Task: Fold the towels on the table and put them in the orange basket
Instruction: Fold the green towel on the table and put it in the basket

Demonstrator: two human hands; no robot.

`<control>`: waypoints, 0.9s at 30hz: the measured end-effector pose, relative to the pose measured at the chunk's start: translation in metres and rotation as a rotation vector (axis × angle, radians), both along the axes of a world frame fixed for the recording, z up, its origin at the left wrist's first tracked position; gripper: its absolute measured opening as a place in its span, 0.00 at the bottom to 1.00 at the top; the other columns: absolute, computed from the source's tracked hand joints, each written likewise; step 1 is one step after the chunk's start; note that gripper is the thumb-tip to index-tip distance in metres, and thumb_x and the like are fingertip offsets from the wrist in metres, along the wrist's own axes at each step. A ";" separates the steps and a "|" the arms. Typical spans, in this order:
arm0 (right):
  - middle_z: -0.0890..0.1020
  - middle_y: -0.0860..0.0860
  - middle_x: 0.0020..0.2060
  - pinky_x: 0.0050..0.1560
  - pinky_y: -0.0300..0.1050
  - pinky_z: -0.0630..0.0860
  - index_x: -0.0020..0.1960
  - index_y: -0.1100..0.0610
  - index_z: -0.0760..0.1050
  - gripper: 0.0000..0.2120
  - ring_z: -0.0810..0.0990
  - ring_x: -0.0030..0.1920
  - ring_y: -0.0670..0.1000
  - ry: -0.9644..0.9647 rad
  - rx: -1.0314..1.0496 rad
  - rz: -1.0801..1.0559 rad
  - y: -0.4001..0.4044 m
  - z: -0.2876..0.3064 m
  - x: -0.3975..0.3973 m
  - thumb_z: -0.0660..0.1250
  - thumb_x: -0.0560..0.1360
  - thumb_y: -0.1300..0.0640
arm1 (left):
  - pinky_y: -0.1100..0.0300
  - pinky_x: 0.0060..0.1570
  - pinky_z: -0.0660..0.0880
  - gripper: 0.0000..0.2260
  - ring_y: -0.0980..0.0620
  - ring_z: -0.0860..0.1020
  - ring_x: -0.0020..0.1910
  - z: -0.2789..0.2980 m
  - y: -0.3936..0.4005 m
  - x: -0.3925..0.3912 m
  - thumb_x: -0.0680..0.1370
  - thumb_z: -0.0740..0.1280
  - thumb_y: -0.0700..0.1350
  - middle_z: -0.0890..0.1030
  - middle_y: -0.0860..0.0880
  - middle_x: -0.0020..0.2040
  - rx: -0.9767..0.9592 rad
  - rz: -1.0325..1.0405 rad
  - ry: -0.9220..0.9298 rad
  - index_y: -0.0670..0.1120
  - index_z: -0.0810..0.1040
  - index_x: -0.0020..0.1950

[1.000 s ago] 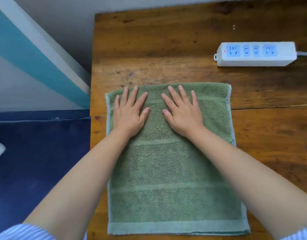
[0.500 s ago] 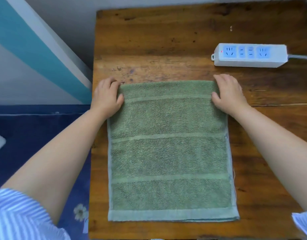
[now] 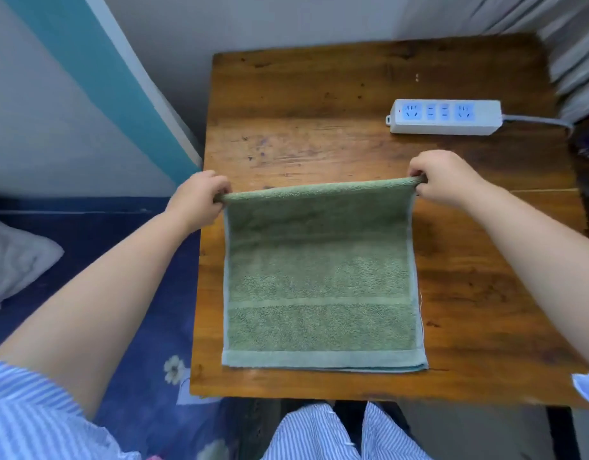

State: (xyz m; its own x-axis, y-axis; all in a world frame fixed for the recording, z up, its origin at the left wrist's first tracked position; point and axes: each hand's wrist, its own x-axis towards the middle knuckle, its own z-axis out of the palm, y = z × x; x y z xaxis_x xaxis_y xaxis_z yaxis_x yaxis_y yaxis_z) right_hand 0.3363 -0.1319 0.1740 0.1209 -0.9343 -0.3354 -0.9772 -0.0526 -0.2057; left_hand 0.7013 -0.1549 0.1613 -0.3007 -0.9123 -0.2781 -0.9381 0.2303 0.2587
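We have a single view, worn on the person's head, looking forward and steeply down onto the wooden table [image 3: 319, 104]. We sit close: the table fills the middle of the frame, its near edge just above the person's striped lap, its far edge against the wall. Both forearms enter from the lower corners. The wide lens bows the table's left edge. No second view overlaps this one.
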 end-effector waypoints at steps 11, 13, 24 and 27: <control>0.76 0.64 0.28 0.30 0.52 0.72 0.32 0.69 0.75 0.10 0.75 0.31 0.63 -0.032 -0.263 0.200 0.163 0.009 0.017 0.66 0.55 0.80 | 0.55 0.36 0.65 0.04 0.43 0.72 0.48 0.018 0.130 0.025 0.75 0.62 0.36 0.76 0.42 0.47 -0.052 -0.250 -0.172 0.39 0.75 0.47; 0.74 0.62 0.24 0.25 0.48 0.70 0.28 0.68 0.73 0.12 0.74 0.26 0.61 0.020 -0.263 0.212 0.188 0.007 0.022 0.68 0.50 0.81 | 0.57 0.35 0.62 0.05 0.45 0.72 0.48 0.010 0.151 0.029 0.75 0.60 0.35 0.76 0.43 0.48 -0.032 -0.294 -0.240 0.40 0.74 0.49; 0.71 0.57 0.19 0.28 0.39 0.59 0.24 0.64 0.69 0.21 0.70 0.19 0.56 0.192 -0.245 0.167 0.268 -0.027 0.051 0.70 0.36 0.79 | 0.57 0.34 0.60 0.10 0.46 0.72 0.50 -0.029 0.215 0.041 0.75 0.57 0.33 0.74 0.45 0.50 0.003 -0.413 -0.419 0.42 0.70 0.54; 0.71 0.57 0.20 0.25 0.40 0.63 0.25 0.64 0.70 0.21 0.71 0.20 0.55 0.212 -0.291 0.174 0.274 -0.032 0.049 0.70 0.37 0.78 | 0.58 0.36 0.61 0.11 0.46 0.72 0.50 -0.033 0.225 0.039 0.74 0.58 0.33 0.73 0.45 0.51 0.003 -0.400 -0.422 0.42 0.70 0.55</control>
